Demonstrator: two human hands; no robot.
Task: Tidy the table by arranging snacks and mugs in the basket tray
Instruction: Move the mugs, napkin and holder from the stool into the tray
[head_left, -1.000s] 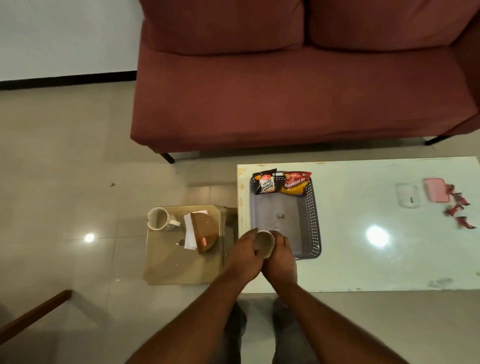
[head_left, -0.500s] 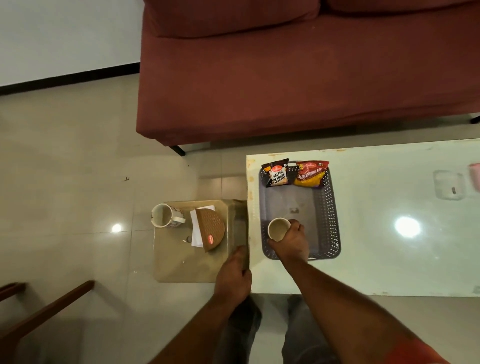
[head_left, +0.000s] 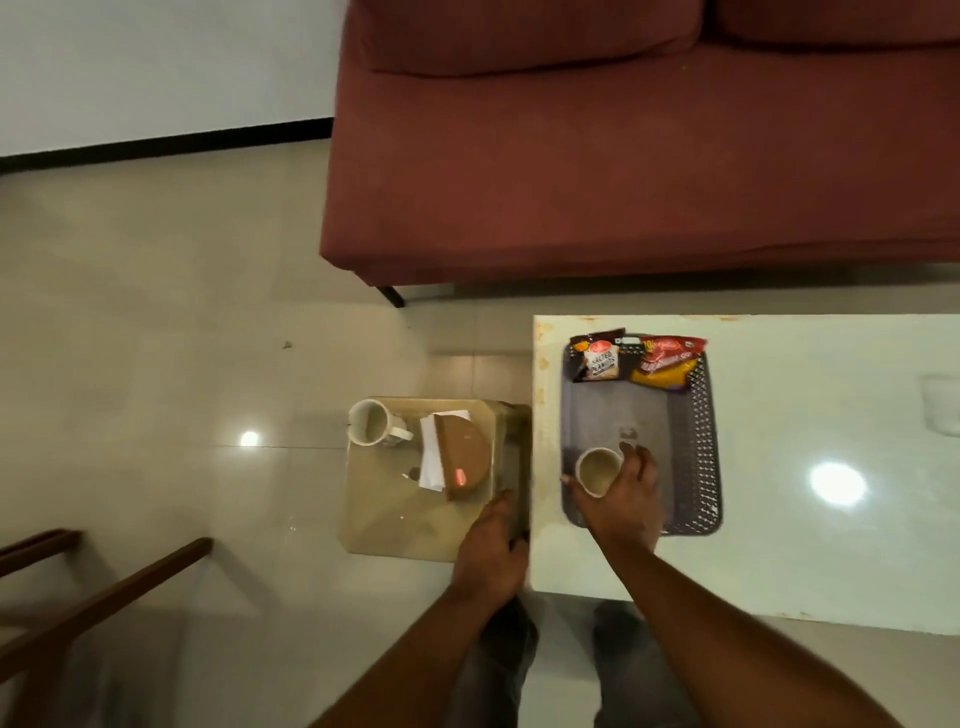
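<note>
Head view shows the basket tray (head_left: 698, 447) on the white table (head_left: 831, 545). At the tray's near end, the right hand (head_left: 631, 491) wraps around a small mug (head_left: 597, 470), upright and seemingly set on the tray floor. At the tray's far end lie a peanut packet (head_left: 600, 361) and a red-yellow snack bag (head_left: 667, 361). Left of the tray, on a low stool (head_left: 395, 525), a second mug (head_left: 370, 422) waits beside a brown round box (head_left: 465, 457), so the work looks roughly half done. The left hand (head_left: 491, 551) rests, fingers loosely curled and empty, at the stool's edge nearest the tray.
</note>
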